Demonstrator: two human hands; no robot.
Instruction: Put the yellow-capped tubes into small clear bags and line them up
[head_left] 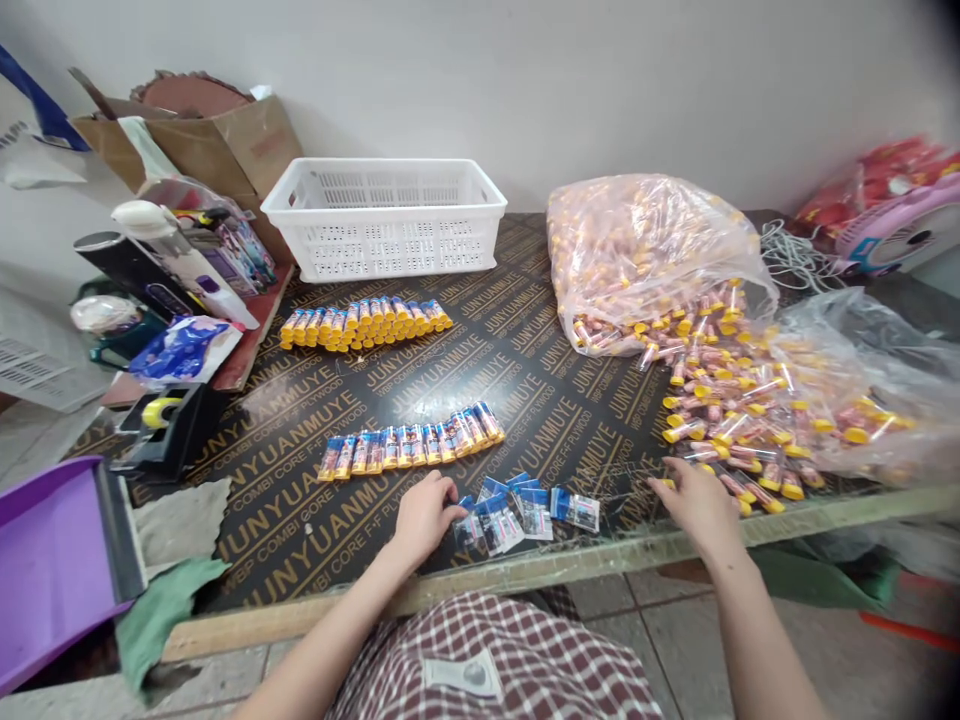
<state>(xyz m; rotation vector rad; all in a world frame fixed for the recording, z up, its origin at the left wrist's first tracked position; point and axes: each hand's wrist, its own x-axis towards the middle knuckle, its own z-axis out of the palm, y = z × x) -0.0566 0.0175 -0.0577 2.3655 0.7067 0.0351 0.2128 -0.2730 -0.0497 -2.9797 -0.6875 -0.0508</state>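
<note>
My left hand rests at the left edge of a loose group of small clear sleeves with blue tops. Its fingers are curled and the thumb stands apart, touching or close to the nearest sleeve. Over on the right, my right hand is at the near-left edge of a heap of small pinkish tubes with yellow caps. A bit of yellow shows between its pinched fingertips, apparently a tube's cap. Beyond my left hand lies a slanting row of sleeved tubes. Farther back, more sleeved tubes lie stacked together.
At the back stands a white plastic basket. A large clear bag spills tubes toward me. On the left are a tape dispenser, bottles and a cardboard box. A purple dustpan sits beside the table's left edge.
</note>
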